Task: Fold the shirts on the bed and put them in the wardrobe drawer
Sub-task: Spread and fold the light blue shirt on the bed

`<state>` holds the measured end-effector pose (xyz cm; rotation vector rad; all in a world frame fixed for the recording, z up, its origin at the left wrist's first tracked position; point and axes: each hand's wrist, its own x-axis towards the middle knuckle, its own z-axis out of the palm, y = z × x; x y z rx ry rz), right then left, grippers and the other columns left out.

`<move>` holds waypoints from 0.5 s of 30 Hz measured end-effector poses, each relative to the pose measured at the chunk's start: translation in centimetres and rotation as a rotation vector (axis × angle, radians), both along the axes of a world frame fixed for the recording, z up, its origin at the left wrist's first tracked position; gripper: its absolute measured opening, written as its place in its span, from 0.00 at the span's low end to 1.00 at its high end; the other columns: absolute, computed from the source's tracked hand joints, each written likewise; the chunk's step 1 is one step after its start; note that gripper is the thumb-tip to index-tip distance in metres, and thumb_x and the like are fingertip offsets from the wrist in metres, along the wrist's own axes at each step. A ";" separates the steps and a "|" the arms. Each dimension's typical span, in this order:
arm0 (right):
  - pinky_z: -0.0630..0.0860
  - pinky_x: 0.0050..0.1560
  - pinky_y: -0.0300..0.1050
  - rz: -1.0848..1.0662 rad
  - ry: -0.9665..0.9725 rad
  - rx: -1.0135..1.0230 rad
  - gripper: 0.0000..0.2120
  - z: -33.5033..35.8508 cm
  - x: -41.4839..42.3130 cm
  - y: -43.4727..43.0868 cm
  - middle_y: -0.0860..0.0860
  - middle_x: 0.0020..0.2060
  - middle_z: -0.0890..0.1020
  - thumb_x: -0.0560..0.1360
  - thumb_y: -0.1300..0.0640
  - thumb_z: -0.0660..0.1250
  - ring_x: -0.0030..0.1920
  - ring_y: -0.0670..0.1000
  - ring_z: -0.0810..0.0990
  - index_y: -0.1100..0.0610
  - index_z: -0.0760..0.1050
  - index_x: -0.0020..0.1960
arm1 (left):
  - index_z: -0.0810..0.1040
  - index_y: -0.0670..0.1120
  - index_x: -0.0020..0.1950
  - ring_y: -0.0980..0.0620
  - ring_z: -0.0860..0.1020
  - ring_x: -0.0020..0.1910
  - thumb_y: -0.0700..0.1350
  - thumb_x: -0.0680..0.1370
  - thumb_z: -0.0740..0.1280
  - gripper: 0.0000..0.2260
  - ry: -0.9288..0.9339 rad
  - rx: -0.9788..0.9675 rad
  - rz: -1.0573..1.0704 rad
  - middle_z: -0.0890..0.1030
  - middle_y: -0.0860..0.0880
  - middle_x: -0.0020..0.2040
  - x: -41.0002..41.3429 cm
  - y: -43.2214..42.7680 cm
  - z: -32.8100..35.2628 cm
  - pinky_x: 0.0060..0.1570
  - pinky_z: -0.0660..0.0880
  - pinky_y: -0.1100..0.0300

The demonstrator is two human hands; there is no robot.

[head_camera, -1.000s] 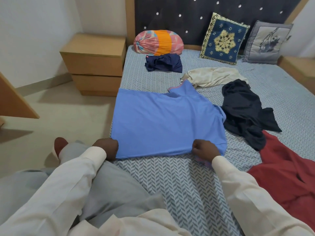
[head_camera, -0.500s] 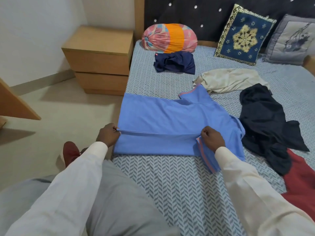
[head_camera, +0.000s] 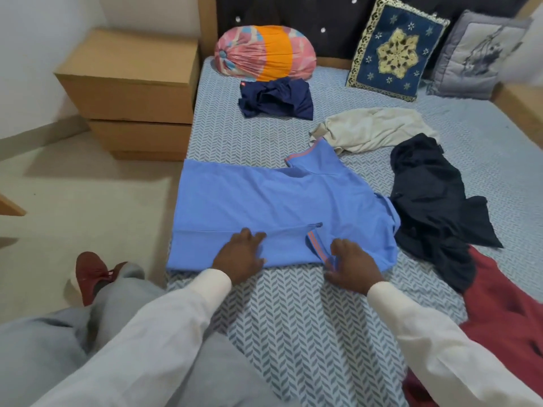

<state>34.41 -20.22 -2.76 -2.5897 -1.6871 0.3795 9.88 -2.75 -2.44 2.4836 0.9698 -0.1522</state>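
A light blue shirt lies flat across the bed, its near edge folded over in a band. My left hand rests palm down on that folded band, fingers spread. My right hand presses the orange-striped sleeve at the fold's right end. Other unfolded shirts lie to the right: a cream one, a black one and a red one. A crumpled navy garment sits near the headboard.
A wooden bedside cabinet with two drawers stands left of the bed. A pink and orange bundle, a blue patterned cushion and a grey cushion lean at the headboard. My grey-trousered knee and red shoe are at the left.
Both hands lifted the blue shirt's near edge and folded it over away from me. They then let go, and now lie flat on the fold.
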 end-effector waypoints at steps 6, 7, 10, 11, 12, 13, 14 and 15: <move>0.74 0.50 0.51 -0.003 -0.070 -0.215 0.17 0.2 -0.1 0.2 0.56 0.57 0.77 0.74 0.52 0.63 0.59 0.60 0.78 0.55 0.67 0.61 | 0.54 0.58 0.78 0.39 0.63 0.65 0.64 0.77 0.62 0.33 0.266 0.191 -0.135 0.62 0.44 0.69 2.7 -2.2 -1.4 0.58 0.67 0.46; 0.73 0.49 0.50 -0.028 -0.031 -0.243 0.16 1.2 0.8 1.4 0.57 0.56 0.78 0.75 0.49 0.62 0.57 0.60 0.79 0.55 0.68 0.60 | 0.53 0.58 0.78 0.40 0.63 0.65 0.64 0.77 0.62 0.33 0.271 0.191 -0.121 0.61 0.44 0.70 2.7 -2.3 -1.6 0.58 0.67 0.46; 0.72 0.57 0.50 -0.373 0.208 0.010 0.28 5.7 6.1 5.3 0.61 0.51 0.79 0.72 0.40 0.58 0.51 0.60 0.78 0.63 0.74 0.57 | 0.50 0.57 0.79 0.39 0.59 0.69 0.64 0.77 0.63 0.36 0.308 0.160 -0.077 0.56 0.44 0.74 3.0 -2.4 -1.5 0.61 0.67 0.44; 0.71 0.57 0.49 -0.527 0.250 0.222 0.24 7.6 8.1 6.3 0.59 0.48 0.78 0.73 0.44 0.61 0.48 0.56 0.75 0.63 0.74 0.56 | 0.49 0.56 0.79 0.38 0.57 0.70 0.63 0.77 0.64 0.37 0.322 0.139 -0.058 0.54 0.44 0.75 3.1 -2.4 -1.4 0.61 0.66 0.43; 0.71 0.56 0.48 -0.627 0.255 0.455 0.18 9.1 10.1 6.7 0.57 0.47 0.78 0.74 0.50 0.66 0.46 0.53 0.75 0.62 0.73 0.56 | 0.47 0.56 0.79 0.38 0.55 0.71 0.63 0.77 0.64 0.38 0.337 0.121 -0.042 0.52 0.44 0.75 3.4 -2.4 -1.2 0.62 0.66 0.42; 0.72 0.55 0.46 -0.700 0.249 0.643 0.15 10.5 11.5 6.7 0.55 0.47 0.79 0.73 0.54 0.69 0.46 0.52 0.76 0.60 0.72 0.56 | 0.46 0.55 0.80 0.37 0.55 0.72 0.63 0.76 0.65 0.39 0.352 0.111 -0.029 0.51 0.44 0.76 3.5 -2.5 -1.2 0.62 0.66 0.41; 0.72 0.55 0.45 -0.759 0.283 0.752 0.16 11.3 12.6 6.3 0.53 0.47 0.80 0.73 0.55 0.70 0.48 0.51 0.77 0.59 0.72 0.57 | 0.45 0.55 0.80 0.37 0.54 0.72 0.63 0.76 0.65 0.40 0.364 0.111 -0.020 0.50 0.43 0.76 3.7 -2.6 -1.1 0.62 0.66 0.41; 0.72 0.55 0.45 -0.783 0.310 0.758 0.15 11.5 13.3 5.5 0.53 0.47 0.79 0.73 0.56 0.69 0.48 0.51 0.77 0.59 0.72 0.57 | 0.45 0.55 0.80 0.37 0.54 0.72 0.63 0.76 0.66 0.41 0.371 0.116 -0.009 0.50 0.43 0.76 3.8 -2.6 -1.0 0.62 0.66 0.42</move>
